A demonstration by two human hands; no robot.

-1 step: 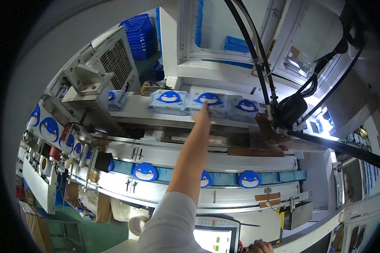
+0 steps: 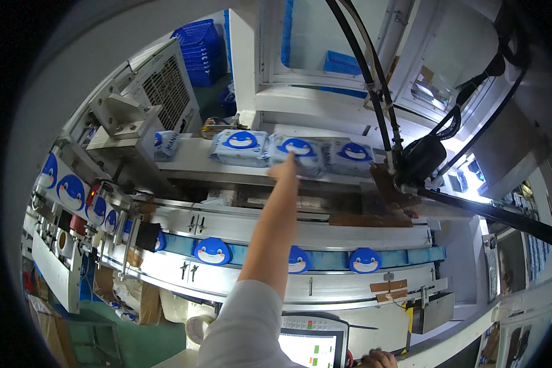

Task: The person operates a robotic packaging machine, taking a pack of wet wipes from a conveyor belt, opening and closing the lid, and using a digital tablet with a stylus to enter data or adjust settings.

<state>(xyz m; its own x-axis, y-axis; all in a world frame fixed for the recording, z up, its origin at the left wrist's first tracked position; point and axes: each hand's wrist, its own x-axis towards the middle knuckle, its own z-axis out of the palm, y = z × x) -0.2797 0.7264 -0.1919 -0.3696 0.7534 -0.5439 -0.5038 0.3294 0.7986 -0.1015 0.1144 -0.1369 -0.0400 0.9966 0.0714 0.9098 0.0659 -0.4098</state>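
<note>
Only the head view shows this. Reaching up, the left hand (image 2: 284,169) rests on the near edge of the middle pack (image 2: 297,151) of three white packs on the upper shelf (image 2: 190,161); its fingers cannot be made out. Barely showing at the bottom edge, the right hand (image 2: 379,359) is cut off. Below, three blue lids (image 2: 212,251) ride the conveyor (image 2: 398,256).

Middle wipes pack (image 2: 298,153): pale blue, whale print, flat on upper conveyor, between two like packs.
</note>
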